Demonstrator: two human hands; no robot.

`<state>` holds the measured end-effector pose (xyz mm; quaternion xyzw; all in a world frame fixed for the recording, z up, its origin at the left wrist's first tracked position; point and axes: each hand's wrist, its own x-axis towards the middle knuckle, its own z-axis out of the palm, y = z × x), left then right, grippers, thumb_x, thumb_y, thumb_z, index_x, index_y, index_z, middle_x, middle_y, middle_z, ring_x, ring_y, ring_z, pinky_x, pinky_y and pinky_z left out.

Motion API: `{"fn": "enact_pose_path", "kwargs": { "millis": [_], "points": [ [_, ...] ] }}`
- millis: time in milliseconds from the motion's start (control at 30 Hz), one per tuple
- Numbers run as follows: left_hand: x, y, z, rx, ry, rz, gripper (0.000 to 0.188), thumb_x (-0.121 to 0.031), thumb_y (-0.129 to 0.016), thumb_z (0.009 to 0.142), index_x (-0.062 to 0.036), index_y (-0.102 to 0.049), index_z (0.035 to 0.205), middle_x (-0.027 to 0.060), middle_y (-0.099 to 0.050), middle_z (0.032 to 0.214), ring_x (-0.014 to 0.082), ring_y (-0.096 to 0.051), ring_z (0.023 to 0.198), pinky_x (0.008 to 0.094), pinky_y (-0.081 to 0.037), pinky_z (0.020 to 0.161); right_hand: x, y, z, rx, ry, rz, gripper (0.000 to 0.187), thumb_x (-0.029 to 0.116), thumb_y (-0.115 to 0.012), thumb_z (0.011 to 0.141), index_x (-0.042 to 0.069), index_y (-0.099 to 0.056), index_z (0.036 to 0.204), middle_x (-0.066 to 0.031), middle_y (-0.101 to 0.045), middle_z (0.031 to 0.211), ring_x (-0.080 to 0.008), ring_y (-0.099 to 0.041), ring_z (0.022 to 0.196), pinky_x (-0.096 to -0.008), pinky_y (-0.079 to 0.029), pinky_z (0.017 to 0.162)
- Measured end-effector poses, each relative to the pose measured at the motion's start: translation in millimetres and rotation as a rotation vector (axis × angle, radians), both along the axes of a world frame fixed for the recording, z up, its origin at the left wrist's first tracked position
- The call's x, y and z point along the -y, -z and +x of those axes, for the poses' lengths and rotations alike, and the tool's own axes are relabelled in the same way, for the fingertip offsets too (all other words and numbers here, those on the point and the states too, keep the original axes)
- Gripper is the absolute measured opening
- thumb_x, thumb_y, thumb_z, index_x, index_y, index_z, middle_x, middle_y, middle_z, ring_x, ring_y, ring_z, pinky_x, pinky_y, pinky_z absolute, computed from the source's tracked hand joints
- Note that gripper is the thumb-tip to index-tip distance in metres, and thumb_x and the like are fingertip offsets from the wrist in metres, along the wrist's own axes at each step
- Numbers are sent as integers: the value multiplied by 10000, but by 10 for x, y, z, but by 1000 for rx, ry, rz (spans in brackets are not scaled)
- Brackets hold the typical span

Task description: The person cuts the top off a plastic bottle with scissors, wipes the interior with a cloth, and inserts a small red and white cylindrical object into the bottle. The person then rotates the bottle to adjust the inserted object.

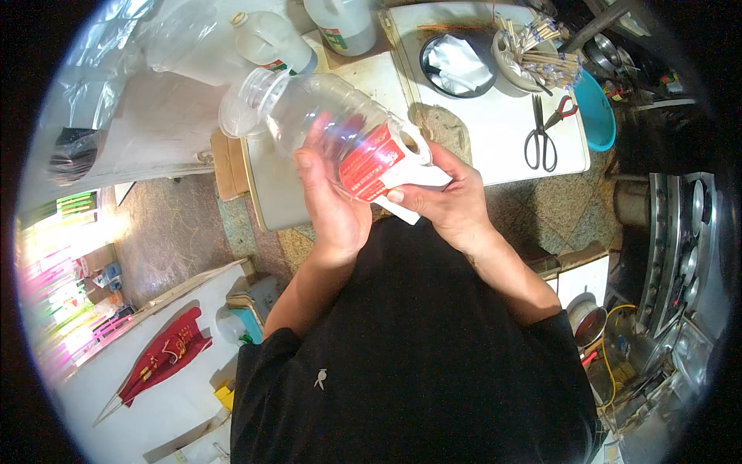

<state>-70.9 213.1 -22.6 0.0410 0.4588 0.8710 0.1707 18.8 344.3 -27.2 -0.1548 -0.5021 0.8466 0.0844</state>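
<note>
My left hand [332, 193] is wrapped round a clear plastic bottle [309, 108] from below, its fingers showing through the plastic. The bottle lies tilted, with its neck toward the upper left and a wide clear flared piece [235, 113] at the mouth. A red and white label [372, 164] covers the end nearer me. My right hand [456, 193] is closed on that end, its thumb pressed on the white part of the label. White flaps stick out beside the thumb. Whether the label is partly loose I cannot tell.
Beyond the bottle a white table [510, 147] holds black-handled scissors [540, 139], red-handled pliers [560, 113], a dark bowl with white paper [460, 66] and a bowl of bundled sticks [533, 58]. Two jugs [270, 42] stand at the back. A blue basin [599, 116] is at right.
</note>
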Motion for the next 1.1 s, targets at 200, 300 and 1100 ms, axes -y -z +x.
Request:
{"fn": "enact_pose_path", "kwargs": {
  "millis": [200,300,1100],
  "points": [
    [-18,-43,-7,-105,12,-194,978,-777,-383,1017,37,-350,1559,231,-487,1522,328,-518,1397,482,-405,1178,-48,-17,-40,47,-2,62,723,38,-908,818,-6,-585,1463,-57,-705,1309,-129,-653,1158,-305,-541,1020],
    [2,-42,-8,-139,33,-89,972,-765,-398,1016,20,-322,1584,215,-488,1517,333,-507,1409,488,-408,1184,-65,-133,-34,10,11,180,733,51,-917,810,-11,-579,1458,-67,-708,1303,-137,-658,1160,-315,-546,1023],
    [130,-327,11,-256,185,45,1181,-942,-465,826,-63,-269,1589,171,-522,1447,325,-554,1347,521,-472,1141,-8,-496,93,-330,130,739,667,110,-901,802,-66,-629,1384,-187,-708,1219,-258,-715,1099,-349,-564,945]
  ]
}}
